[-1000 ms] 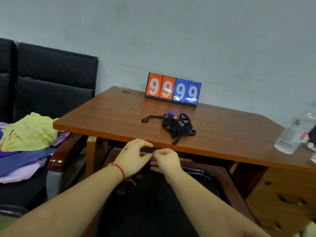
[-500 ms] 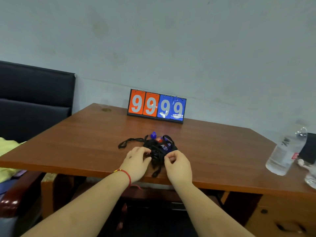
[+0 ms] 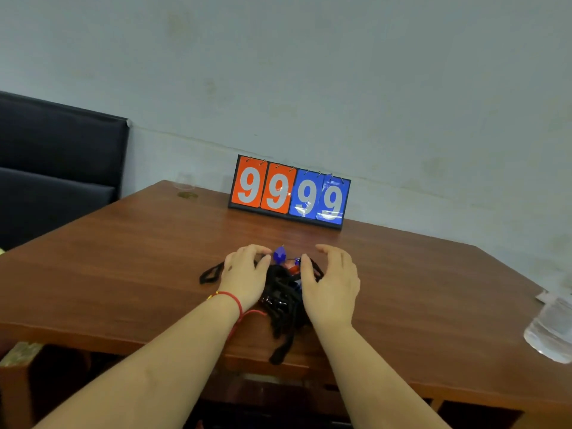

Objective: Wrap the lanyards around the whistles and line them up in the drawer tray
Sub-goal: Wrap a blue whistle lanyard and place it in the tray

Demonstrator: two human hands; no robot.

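Note:
A tangled pile of black lanyards (image 3: 283,294) lies on the brown table (image 3: 123,258) near its front edge. A blue whistle (image 3: 279,254) and a red one (image 3: 292,268) poke out at the pile's far end. My left hand (image 3: 246,275) cups the pile's left side, fingers curled over its far edge. My right hand (image 3: 332,283) flanks the right side with fingers loosely spread and the thumb against the cords. One lanyard end (image 3: 278,354) hangs over the table's front edge. No drawer tray shows in this view.
A flip scoreboard (image 3: 289,191) reading 9999 stands at the back against the wall. A plastic water bottle (image 3: 552,329) lies at the right edge. A dark chair back (image 3: 58,168) stands to the left. A loose lanyard loop (image 3: 212,274) trails left of the pile.
My hands rose from under the table's edge to the pile, then moved to either side of it. The pile now sits nearer the front edge with a cord hanging over.

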